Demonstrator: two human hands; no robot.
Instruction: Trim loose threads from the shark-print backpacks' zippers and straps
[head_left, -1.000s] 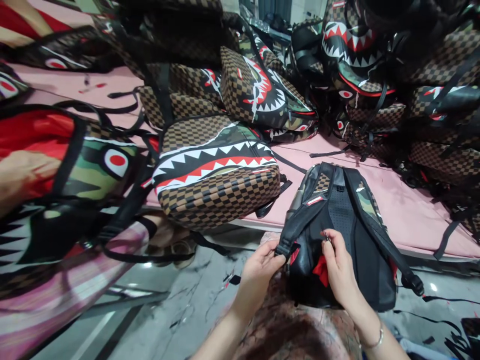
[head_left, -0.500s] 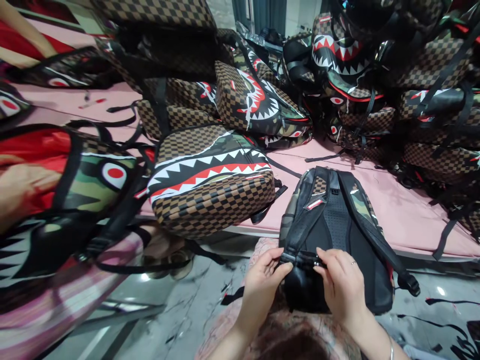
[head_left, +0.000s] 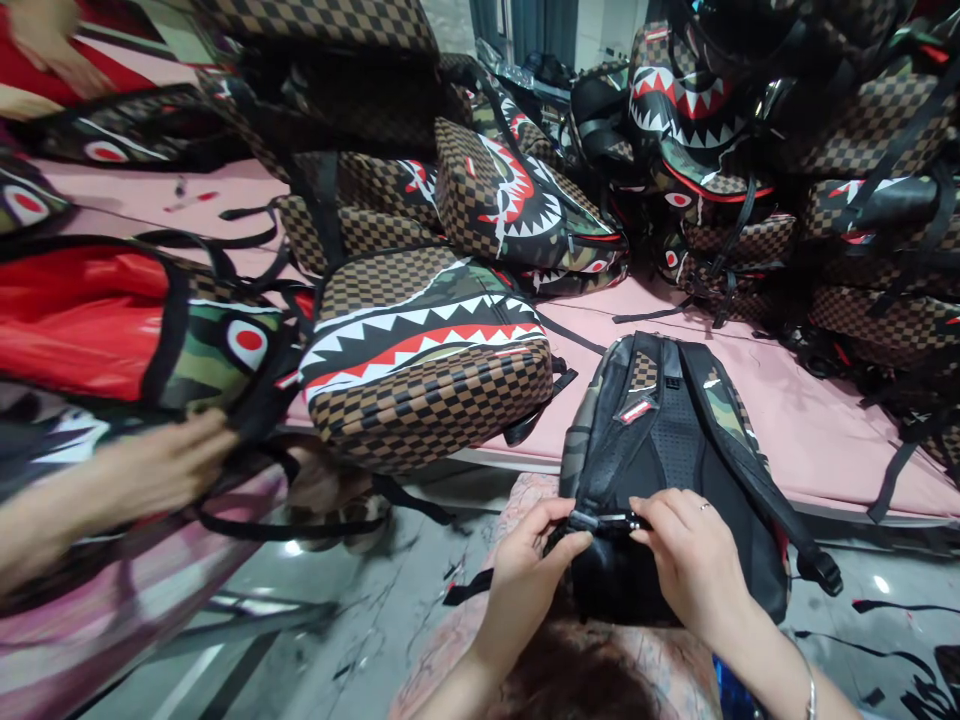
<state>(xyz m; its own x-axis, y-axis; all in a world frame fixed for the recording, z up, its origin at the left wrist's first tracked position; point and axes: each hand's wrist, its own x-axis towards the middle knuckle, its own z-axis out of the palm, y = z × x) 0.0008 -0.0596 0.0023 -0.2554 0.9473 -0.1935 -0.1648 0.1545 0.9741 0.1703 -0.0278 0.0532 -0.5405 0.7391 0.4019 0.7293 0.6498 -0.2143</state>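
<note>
A black and camouflage backpack point(head_left: 675, 440) lies back-side up, half on the pink table edge and half over my lap, its straps facing me. My left hand point(head_left: 529, 570) pinches the left end of a strap buckle point(head_left: 600, 521) at the bag's near end. My right hand point(head_left: 694, 565) is closed on the right end of the same buckle, fingers curled over the bag's bottom. Both hands touch the bag.
Several checkered shark-mouth backpacks point(head_left: 427, 360) are piled on the pink table point(head_left: 810, 430) behind and to the right. At the left another person's hand point(head_left: 161, 465) grips a camouflage bag with a red panel point(head_left: 82, 320). Grey floor point(head_left: 345, 620) lies below.
My hands moved from a red tag on the bag to the strap buckle and closed on it. The other person's hand came into view at the left, gripping a bag.
</note>
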